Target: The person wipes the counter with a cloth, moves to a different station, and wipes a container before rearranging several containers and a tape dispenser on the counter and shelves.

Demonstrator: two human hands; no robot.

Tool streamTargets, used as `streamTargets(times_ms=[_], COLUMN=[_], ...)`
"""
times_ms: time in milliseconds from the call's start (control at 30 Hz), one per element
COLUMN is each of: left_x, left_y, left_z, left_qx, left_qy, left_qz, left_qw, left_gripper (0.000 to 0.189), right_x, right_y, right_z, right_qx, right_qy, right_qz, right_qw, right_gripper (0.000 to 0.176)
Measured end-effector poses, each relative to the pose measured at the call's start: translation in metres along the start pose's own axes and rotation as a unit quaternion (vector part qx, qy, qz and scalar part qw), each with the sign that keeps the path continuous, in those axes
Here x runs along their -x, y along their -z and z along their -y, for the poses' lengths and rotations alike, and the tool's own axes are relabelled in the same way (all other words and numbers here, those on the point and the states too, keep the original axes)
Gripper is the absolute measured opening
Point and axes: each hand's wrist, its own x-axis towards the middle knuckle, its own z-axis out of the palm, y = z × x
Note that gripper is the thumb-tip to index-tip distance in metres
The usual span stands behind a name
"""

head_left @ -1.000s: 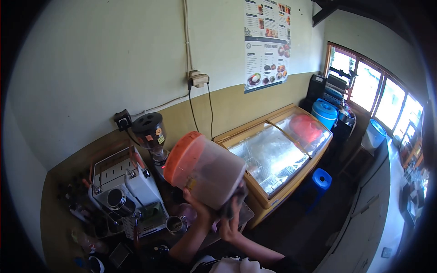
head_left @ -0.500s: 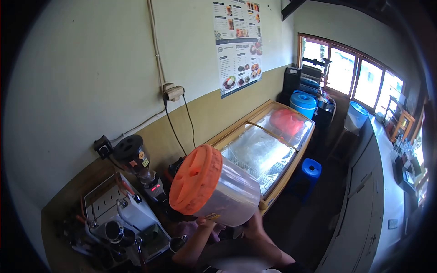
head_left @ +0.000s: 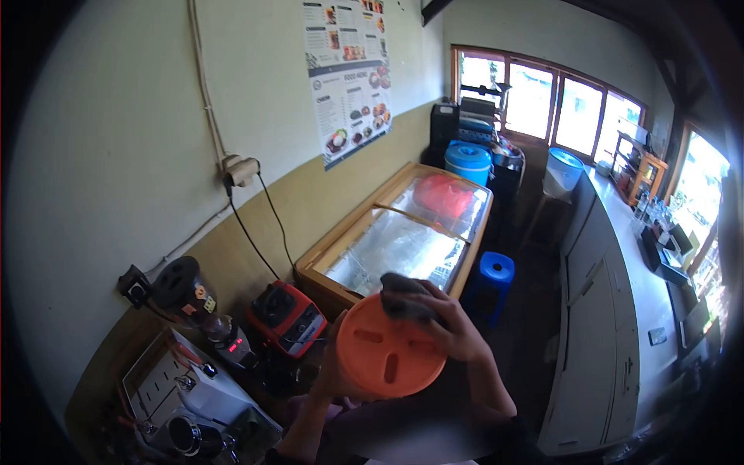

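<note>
A large plastic container is held close in front of me, its round orange lid (head_left: pixel 377 350) tilted toward my face so that the clear body is mostly hidden behind it. My left hand (head_left: pixel 332 368) grips the container at its left side, its fingers partly hidden. In my right hand (head_left: pixel 451 319) is a dark grey cloth (head_left: pixel 404 297), pressed on the upper right edge of the lid. Left of the container stands a red blender base (head_left: pixel 288 319).
A coffee grinder (head_left: pixel 190 298) and an espresso machine (head_left: pixel 194 391) stand at the left. Beyond the container is a glass-topped chest freezer (head_left: pixel 399 246) with a red bag inside. A blue stool (head_left: pixel 496 270) stands on the floor, and a long counter (head_left: pixel 620 232) runs along the right.
The container has turned from lying sideways to lid toward me. My right hand has come up from its lower side to the lid, and the cloth now shows. My view has swung right.
</note>
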Motion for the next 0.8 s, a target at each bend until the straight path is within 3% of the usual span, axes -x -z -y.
streamTargets(times_ms=[33,167,267,300,433,533,633,800], left_x=[-0.005,-0.032,-0.052,-0.067,-0.094,-0.122,-0.152,-0.193], left_y=[-0.008,-0.049,-0.077,-0.094,-0.160,-0.218,-0.276,-0.365], left_z=[-0.003,0.011,0.018,0.014,0.050,0.056,0.060,0.075], left_qx=[-0.037,-0.093,-0.157,-0.123,-0.175,-0.115,-0.101,-0.060], left_qy=[-0.018,-0.076,-0.058,-0.118,-0.204,-0.247,-0.275,-0.283], left_qz=[0.015,0.023,0.035,0.001,-0.008,0.002,0.032,0.010], left_qw=[0.999,0.993,0.985,0.985,0.963,0.962,0.956,0.957], left_gripper=[0.134,0.131,0.122,0.114,0.113,0.110,0.105,0.106], right_x=[0.002,0.030,0.057,0.067,0.102,0.130,0.140,0.171], right_y=[0.006,0.018,0.020,0.024,0.101,0.172,0.223,0.260], right_z=[0.001,0.005,0.005,0.003,-0.033,-0.077,-0.092,-0.088], right_qx=[-0.010,0.315,0.272,0.307,0.276,0.313,0.307,0.337], right_qy=[-0.029,0.040,0.058,0.059,0.112,0.120,0.041,0.114], right_qz=[-0.010,-0.061,-0.016,-0.031,-0.040,-0.132,-0.282,-0.170], right_qw=[0.999,0.946,0.961,0.950,0.954,0.933,0.908,0.919], right_gripper=[0.045,0.050,0.054,0.053,0.045,0.045,0.047,0.042])
